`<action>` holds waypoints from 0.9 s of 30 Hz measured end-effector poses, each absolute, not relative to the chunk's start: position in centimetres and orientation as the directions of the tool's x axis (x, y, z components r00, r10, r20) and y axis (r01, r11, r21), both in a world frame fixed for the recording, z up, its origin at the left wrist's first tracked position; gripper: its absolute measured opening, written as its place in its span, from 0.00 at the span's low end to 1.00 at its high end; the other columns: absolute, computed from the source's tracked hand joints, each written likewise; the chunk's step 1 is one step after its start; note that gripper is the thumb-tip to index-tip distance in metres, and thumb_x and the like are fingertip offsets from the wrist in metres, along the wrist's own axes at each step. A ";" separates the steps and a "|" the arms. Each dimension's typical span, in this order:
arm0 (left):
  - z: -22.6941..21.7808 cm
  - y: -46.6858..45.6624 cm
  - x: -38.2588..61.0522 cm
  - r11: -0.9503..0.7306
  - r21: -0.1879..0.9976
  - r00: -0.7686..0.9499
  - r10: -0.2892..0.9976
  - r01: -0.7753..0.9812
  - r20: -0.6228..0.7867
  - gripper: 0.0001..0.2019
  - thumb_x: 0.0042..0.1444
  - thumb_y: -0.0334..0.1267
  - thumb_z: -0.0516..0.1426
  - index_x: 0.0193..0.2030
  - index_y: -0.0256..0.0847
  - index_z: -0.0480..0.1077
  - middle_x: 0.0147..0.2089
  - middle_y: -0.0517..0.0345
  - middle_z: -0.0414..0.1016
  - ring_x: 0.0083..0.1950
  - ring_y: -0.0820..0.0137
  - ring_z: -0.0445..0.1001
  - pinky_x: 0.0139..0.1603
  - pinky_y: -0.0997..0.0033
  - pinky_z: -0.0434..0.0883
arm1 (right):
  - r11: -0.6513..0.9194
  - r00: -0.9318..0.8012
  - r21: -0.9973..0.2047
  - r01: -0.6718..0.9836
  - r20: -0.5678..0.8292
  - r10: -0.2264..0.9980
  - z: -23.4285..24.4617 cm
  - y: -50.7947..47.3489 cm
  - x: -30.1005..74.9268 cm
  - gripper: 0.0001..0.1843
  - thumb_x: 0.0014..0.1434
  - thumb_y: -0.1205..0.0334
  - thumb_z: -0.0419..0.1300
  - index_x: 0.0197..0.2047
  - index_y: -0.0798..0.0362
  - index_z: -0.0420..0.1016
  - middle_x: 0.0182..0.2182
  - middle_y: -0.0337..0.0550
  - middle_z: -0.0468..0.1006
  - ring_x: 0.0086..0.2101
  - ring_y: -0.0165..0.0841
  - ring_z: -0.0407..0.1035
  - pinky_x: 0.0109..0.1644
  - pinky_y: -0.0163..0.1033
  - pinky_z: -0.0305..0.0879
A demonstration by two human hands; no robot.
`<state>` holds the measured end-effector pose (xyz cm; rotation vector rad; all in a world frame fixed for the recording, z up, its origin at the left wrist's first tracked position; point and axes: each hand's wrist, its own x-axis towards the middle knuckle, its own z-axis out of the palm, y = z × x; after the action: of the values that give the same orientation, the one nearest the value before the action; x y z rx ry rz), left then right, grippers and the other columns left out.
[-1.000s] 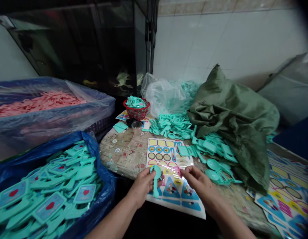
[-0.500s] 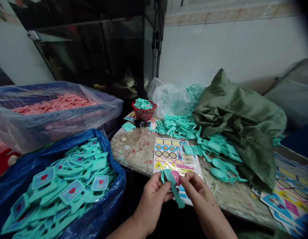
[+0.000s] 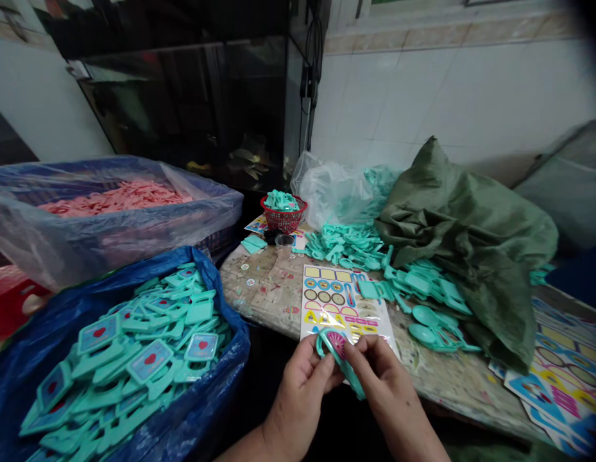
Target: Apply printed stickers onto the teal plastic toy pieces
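Over the table's front edge, my left hand (image 3: 302,394) is closed around one end of a teal plastic toy piece (image 3: 349,372) that has a curved loop. A round-edged pink sticker (image 3: 335,342) with radiating lines lies against the face of this piece. My right hand (image 3: 391,385) is closed, its thumb and fingertips at the right edge of the sticker and the toy piece; the exact contact is partly hidden. Just beyond both hands lies a sticker sheet (image 3: 326,297) with yellow, blue and pink shapes.
A blue bag (image 3: 230,308) of teal pieces with heart stickers stands left. Behind it, a plastic-lined crate (image 3: 201,205) holds pink pieces. On the table are a red basket (image 3: 285,221), a teal pile (image 3: 346,244), a green sack (image 3: 466,212) and more sticker sheets (image 3: 562,359).
The pink sticker has moved from the right fingers' side onto the teal piece, which is now turned with its face more toward me. The view has shifted slightly.
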<state>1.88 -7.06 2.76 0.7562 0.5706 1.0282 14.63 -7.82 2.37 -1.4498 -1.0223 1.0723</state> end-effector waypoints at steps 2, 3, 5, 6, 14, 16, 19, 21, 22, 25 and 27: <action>2.8 -7.1 1.9 0.310 0.782 0.417 0.906 -0.540 -0.072 0.15 0.59 0.38 0.54 0.53 0.42 0.67 0.57 0.50 0.70 0.59 0.59 0.66 0.59 0.58 0.64 | -0.113 0.250 -0.991 0.070 -0.092 0.964 2.4 -7.9 14.5 0.20 0.50 0.42 0.60 0.31 0.49 0.59 0.23 0.33 0.64 0.25 0.28 0.58 0.27 0.32 0.56; 2.9 -7.1 1.9 0.313 0.783 0.418 0.905 -0.538 -0.075 0.15 0.58 0.39 0.54 0.52 0.42 0.67 0.57 0.50 0.70 0.59 0.59 0.66 0.60 0.58 0.64 | -0.107 0.256 -0.990 0.086 -0.082 0.963 2.5 -7.9 14.5 0.20 0.50 0.42 0.60 0.31 0.49 0.59 0.22 0.33 0.64 0.25 0.28 0.58 0.27 0.33 0.56; 3.0 -7.1 1.9 0.324 0.782 0.420 0.903 -0.533 -0.088 0.15 0.57 0.39 0.55 0.52 0.42 0.68 0.57 0.51 0.70 0.59 0.59 0.66 0.60 0.59 0.64 | -0.098 0.270 -0.988 0.119 -0.063 0.961 2.5 -7.9 14.3 0.20 0.50 0.42 0.60 0.30 0.49 0.59 0.21 0.33 0.63 0.24 0.28 0.58 0.26 0.33 0.55; 3.1 -7.1 1.9 0.330 0.780 0.421 0.902 -0.531 -0.096 0.15 0.57 0.40 0.56 0.51 0.42 0.68 0.57 0.51 0.70 0.59 0.59 0.67 0.60 0.60 0.64 | -0.093 0.277 -0.988 0.128 -0.054 0.959 2.5 -7.9 14.3 0.20 0.49 0.42 0.60 0.30 0.49 0.59 0.21 0.33 0.63 0.24 0.28 0.58 0.26 0.33 0.55; 2.8 -7.2 1.8 0.309 0.790 0.416 0.906 -0.530 -0.075 0.14 0.58 0.39 0.55 0.51 0.43 0.68 0.56 0.52 0.71 0.58 0.60 0.67 0.60 0.58 0.64 | -0.100 0.283 -0.985 0.142 -0.056 0.958 2.2 -8.2 14.5 0.20 0.50 0.42 0.60 0.31 0.49 0.60 0.21 0.32 0.63 0.24 0.28 0.58 0.25 0.33 0.55; 2.8 -7.3 1.8 0.307 0.791 0.415 0.907 -0.529 -0.074 0.14 0.58 0.39 0.55 0.50 0.43 0.69 0.55 0.51 0.71 0.58 0.59 0.67 0.60 0.57 0.63 | -0.102 0.283 -0.984 0.149 -0.056 0.958 2.1 -8.3 14.5 0.20 0.50 0.42 0.60 0.31 0.49 0.60 0.22 0.33 0.63 0.24 0.28 0.57 0.25 0.33 0.54; 2.9 -7.2 1.8 0.308 0.788 0.414 0.907 -0.533 -0.075 0.14 0.57 0.39 0.56 0.50 0.42 0.69 0.55 0.51 0.72 0.58 0.58 0.67 0.60 0.57 0.63 | -0.103 0.294 -0.984 0.146 -0.057 0.954 2.2 -8.3 14.4 0.20 0.50 0.43 0.60 0.30 0.49 0.60 0.21 0.33 0.63 0.23 0.28 0.57 0.25 0.32 0.54; 3.0 -7.2 1.8 0.313 0.789 0.414 0.906 -0.529 -0.082 0.14 0.57 0.39 0.56 0.50 0.42 0.69 0.55 0.51 0.72 0.58 0.58 0.67 0.60 0.56 0.64 | -0.109 0.298 -0.984 0.141 -0.063 0.953 2.2 -8.3 14.4 0.20 0.49 0.43 0.60 0.30 0.49 0.60 0.21 0.32 0.63 0.23 0.28 0.57 0.25 0.32 0.54; 2.9 -7.2 1.8 0.314 0.790 0.416 0.906 -0.526 -0.083 0.14 0.57 0.39 0.56 0.50 0.42 0.69 0.55 0.51 0.72 0.58 0.58 0.67 0.60 0.56 0.64 | -0.109 0.303 -0.984 0.138 -0.063 0.951 2.2 -8.2 14.4 0.20 0.49 0.43 0.60 0.30 0.49 0.60 0.20 0.32 0.63 0.23 0.27 0.57 0.24 0.32 0.54; 2.8 -7.2 1.8 0.310 0.794 0.422 0.903 -0.523 -0.075 0.14 0.58 0.37 0.55 0.51 0.42 0.68 0.55 0.51 0.71 0.58 0.59 0.67 0.59 0.57 0.65 | -0.098 0.319 -0.985 0.142 -0.048 0.947 2.2 -8.2 14.3 0.20 0.49 0.43 0.61 0.29 0.49 0.60 0.20 0.32 0.63 0.23 0.27 0.56 0.25 0.32 0.55; 2.7 -7.2 1.8 0.302 0.797 0.423 0.904 -0.523 -0.065 0.13 0.59 0.37 0.53 0.51 0.42 0.67 0.56 0.51 0.71 0.58 0.59 0.67 0.59 0.58 0.65 | -0.091 0.321 -0.985 0.145 -0.040 0.946 2.2 -8.2 14.3 0.19 0.49 0.43 0.61 0.29 0.49 0.60 0.21 0.32 0.63 0.23 0.27 0.56 0.25 0.32 0.55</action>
<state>1.76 -7.22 2.70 0.7846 0.5745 1.0175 14.33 -8.17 2.17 -1.5086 -1.0438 0.9332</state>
